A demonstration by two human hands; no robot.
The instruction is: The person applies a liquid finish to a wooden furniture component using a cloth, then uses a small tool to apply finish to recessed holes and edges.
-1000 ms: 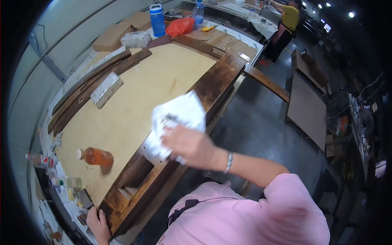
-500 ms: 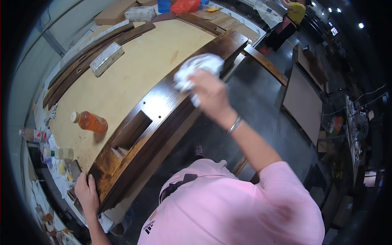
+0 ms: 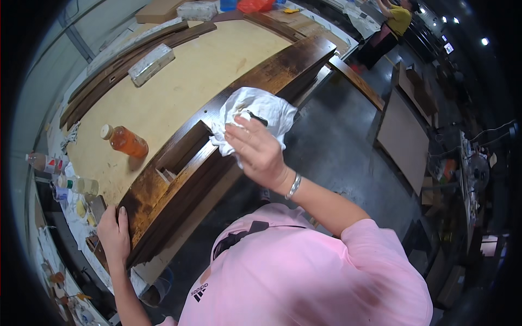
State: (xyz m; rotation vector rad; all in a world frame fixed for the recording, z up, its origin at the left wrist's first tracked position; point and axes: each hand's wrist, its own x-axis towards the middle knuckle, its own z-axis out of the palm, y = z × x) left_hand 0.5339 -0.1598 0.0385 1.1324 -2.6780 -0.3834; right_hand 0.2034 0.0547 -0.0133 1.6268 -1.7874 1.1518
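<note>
A long, curved, dark brown wooden rail (image 3: 288,68) lies aslant across the pale tabletop, with a rectangular slot cut in its nearer half. Its finish looks patchy, with lighter orange-brown areas near both ends. My right hand (image 3: 258,149) presses a crumpled white cloth (image 3: 255,100) onto the rail, just beyond the slot. A small dark patch shows on the cloth by my fingertips. At the rail's near left end, my left hand (image 3: 113,233) grips the edge, its thumb on top and its other fingers partly hidden.
A bottle of orange liquid (image 3: 128,142) stands on the pale tabletop (image 3: 179,98). Beyond it are a wrapped block (image 3: 151,65) and dark wooden strips (image 3: 103,89). More bottles (image 3: 81,186) crowd the left edge. A person in yellow (image 3: 397,20) stands far right, near a large panel (image 3: 402,138).
My right hand has drawn the cloth nearer along the rail, toward the slot, and the cloth now spreads wider. My left hand keeps its grip on the rail's end.
</note>
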